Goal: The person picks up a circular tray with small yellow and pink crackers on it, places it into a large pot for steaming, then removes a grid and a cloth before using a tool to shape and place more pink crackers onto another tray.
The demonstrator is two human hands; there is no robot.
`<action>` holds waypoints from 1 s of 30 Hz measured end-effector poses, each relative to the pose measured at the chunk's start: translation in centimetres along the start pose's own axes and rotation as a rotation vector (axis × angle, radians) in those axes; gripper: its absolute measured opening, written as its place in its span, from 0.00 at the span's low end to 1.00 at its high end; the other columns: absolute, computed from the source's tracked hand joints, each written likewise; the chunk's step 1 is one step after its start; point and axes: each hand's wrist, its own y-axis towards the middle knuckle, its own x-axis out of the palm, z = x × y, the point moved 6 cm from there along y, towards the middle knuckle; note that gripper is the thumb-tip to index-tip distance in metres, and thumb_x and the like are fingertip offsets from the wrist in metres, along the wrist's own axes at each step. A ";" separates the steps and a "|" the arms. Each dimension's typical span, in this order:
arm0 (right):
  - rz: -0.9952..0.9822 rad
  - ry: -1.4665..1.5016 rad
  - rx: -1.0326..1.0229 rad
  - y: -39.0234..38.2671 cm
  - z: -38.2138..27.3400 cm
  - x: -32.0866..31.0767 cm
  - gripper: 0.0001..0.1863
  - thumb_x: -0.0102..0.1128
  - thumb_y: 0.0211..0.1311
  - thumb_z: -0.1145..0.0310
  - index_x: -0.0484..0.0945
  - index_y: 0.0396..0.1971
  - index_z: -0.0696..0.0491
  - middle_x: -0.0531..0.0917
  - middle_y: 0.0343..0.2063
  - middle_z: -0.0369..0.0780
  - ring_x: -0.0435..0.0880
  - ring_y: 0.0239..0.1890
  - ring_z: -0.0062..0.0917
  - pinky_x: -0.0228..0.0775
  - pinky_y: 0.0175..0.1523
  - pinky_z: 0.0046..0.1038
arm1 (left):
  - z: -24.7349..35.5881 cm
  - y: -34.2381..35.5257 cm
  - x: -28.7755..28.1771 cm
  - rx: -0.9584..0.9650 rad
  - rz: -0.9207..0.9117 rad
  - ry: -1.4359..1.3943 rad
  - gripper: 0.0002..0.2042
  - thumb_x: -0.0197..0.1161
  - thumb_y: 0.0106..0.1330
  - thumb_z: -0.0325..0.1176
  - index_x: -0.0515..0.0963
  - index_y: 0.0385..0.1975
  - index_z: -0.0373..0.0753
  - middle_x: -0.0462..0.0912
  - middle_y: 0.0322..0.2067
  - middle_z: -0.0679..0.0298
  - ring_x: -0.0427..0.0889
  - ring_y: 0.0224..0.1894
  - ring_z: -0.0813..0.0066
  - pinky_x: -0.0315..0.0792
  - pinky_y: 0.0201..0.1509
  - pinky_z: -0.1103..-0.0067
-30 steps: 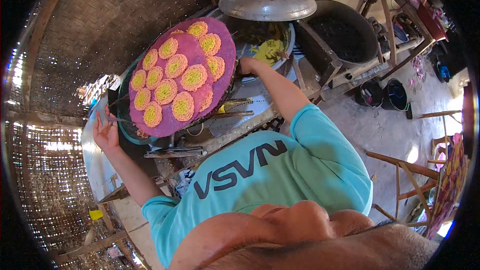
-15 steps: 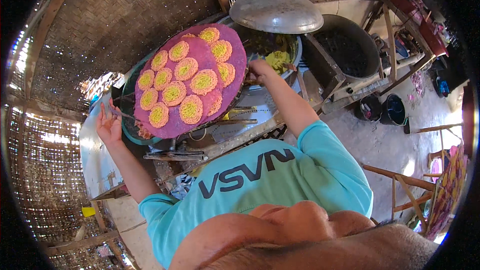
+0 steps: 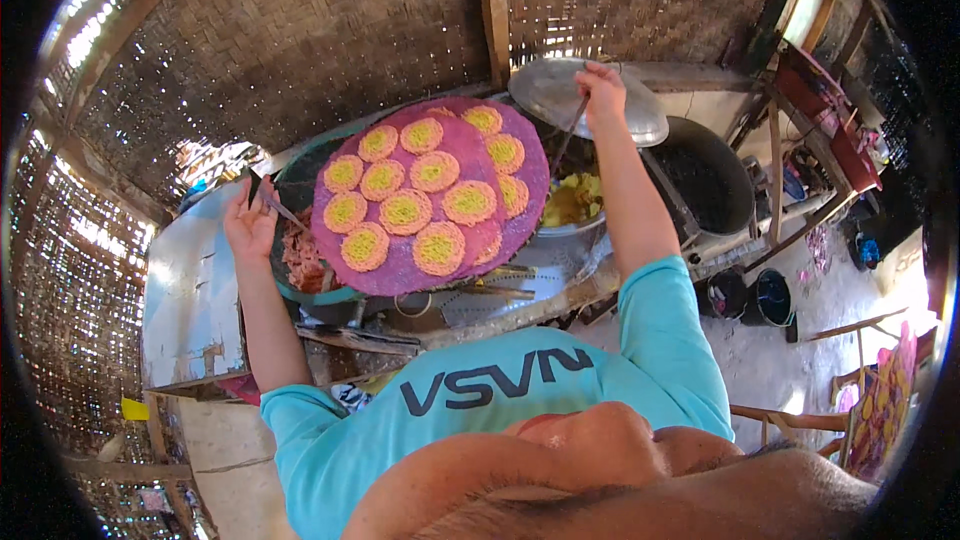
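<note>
A round tray (image 3: 330, 225) covered in purple-pink cloth hangs tilted before me, with several round, noodle-like pink and yellow cakes (image 3: 435, 171) on it. My left hand (image 3: 250, 227), at the tray's left, is closed on a thin strip (image 3: 284, 209) running toward the rim. Raised at the upper right, my right hand (image 3: 603, 98) grips another thin dark strip (image 3: 571, 135) that slants down toward the tray's right edge. How the strips join the tray is hidden. Behind the tray shows a green basin (image 3: 292, 175) with pink stringy pieces (image 3: 305, 258) in it.
A domed metal lid (image 3: 640, 118) lies behind my right hand. Beneath my right forearm is a metal basin with yellow food (image 3: 577, 202). To the right stands a large dark pot (image 3: 715, 180). Farther right, buckets (image 3: 768, 297) stand on the floor. Woven walls (image 3: 380, 30) enclose the place.
My right hand has risen away from the tray's edge, and its strip now shows stretched. The whole view has shifted. More of the pink pieces in the green basin shows beside the tray.
</note>
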 end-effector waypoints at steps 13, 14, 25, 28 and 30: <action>-0.664 -2.153 -0.086 -3.3 -7.7 8.3 0.15 0.56 0.33 0.67 0.78 0.27 0.52 0.79 0.30 0.43 0.78 0.33 0.34 0.71 0.37 0.32 | 1.0 -0.2 3.1 -0.255 -0.276 0.017 0.23 0.51 0.55 0.37 0.59 0.51 0.38 0.58 0.50 0.39 0.67 0.48 0.56 0.58 0.54 0.61; -0.770 -2.268 -0.537 -1.9 -7.2 7.8 0.12 0.54 0.36 0.66 0.78 0.27 0.50 0.79 0.27 0.41 0.78 0.31 0.34 0.70 0.34 0.32 | 0.7 -0.1 4.5 -0.276 -0.310 0.002 0.24 0.51 0.55 0.37 0.58 0.51 0.39 0.57 0.51 0.39 0.65 0.49 0.56 0.57 0.55 0.61; -0.006 -0.230 0.005 -9.5 -20.5 3.0 0.12 0.62 0.46 0.64 0.76 0.27 0.56 0.76 0.15 0.36 0.67 0.11 0.16 0.54 0.13 0.19 | -0.2 -2.2 16.3 -0.392 -0.442 0.078 0.26 0.46 0.58 0.38 0.49 0.57 0.42 0.40 0.57 0.40 0.47 0.60 0.53 0.40 0.62 0.61; -0.053 -0.261 -0.068 -11.2 -23.0 2.1 0.12 0.62 0.46 0.63 0.76 0.25 0.57 0.76 0.16 0.37 0.68 0.12 0.18 0.56 0.14 0.22 | -0.2 -2.5 17.7 -0.394 -0.530 0.064 0.27 0.46 0.58 0.34 0.46 0.58 0.38 0.34 0.58 0.40 0.41 0.61 0.52 0.37 0.62 0.61; 0.014 -0.296 -0.116 -14.7 -27.3 1.5 0.12 0.61 0.47 0.63 0.76 0.23 0.56 0.76 0.16 0.37 0.68 0.13 0.18 0.57 0.16 0.22 | -0.4 -1.9 19.9 -0.424 -0.654 0.024 0.29 0.46 0.58 0.31 0.42 0.58 0.35 0.30 0.58 0.40 0.37 0.62 0.50 0.35 0.62 0.60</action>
